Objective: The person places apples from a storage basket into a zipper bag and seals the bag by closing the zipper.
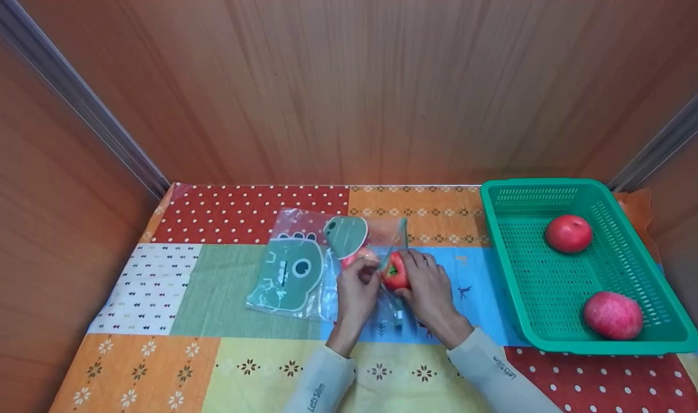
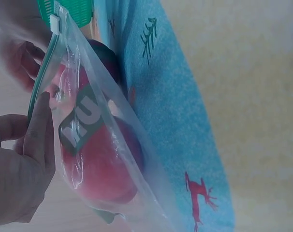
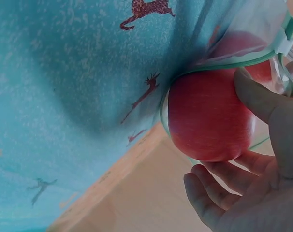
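A clear zip bag with green cartoon monster prints lies on the patchwork cloth, its green-edged mouth facing right. One red apple is inside it, seen through the plastic in the left wrist view. My left hand pinches the bag's green zip edge. At the mouth, my right hand holds another red apple, thumb on one side and fingers on the other. In the right wrist view this apple is partly within the opening. A white slider sits on the zip.
To the right stands a green plastic basket with two red apples, one toward the back and one nearer the front. Wooden panels rise behind and at both sides of the cloth-covered table.
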`<action>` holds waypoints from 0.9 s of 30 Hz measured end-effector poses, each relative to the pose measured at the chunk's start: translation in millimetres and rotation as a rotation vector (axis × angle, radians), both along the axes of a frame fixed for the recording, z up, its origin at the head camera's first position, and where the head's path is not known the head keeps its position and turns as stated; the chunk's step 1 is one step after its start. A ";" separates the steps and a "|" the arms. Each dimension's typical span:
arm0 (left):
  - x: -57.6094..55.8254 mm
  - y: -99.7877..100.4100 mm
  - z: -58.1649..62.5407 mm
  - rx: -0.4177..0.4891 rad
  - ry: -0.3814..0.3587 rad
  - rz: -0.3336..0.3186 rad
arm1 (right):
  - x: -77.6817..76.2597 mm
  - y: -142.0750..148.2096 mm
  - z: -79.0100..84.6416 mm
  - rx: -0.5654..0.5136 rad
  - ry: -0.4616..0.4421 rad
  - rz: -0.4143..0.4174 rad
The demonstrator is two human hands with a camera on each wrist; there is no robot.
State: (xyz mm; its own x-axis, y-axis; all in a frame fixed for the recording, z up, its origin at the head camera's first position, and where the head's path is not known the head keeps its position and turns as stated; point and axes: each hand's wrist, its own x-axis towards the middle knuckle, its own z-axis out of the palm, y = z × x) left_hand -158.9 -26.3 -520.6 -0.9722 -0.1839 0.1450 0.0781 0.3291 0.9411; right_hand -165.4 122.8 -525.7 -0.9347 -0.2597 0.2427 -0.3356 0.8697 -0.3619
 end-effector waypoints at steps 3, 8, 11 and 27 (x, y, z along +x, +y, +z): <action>0.6 0.2 1.5 -0.001 -0.015 0.003 | -1.9 -2.3 -1.0 -0.013 -0.011 -0.006; 0.8 0.1 2.9 0.000 -0.028 -0.004 | -5.2 -5.8 -1.7 -0.029 -0.015 -0.023; 0.6 -0.2 2.8 0.002 -0.034 -0.010 | -7.2 -7.1 -2.4 -0.048 -0.010 -0.029; 0.0 -1.0 4.3 0.003 -0.035 -0.017 | -17.3 -15.9 -16.1 -0.186 0.036 -0.105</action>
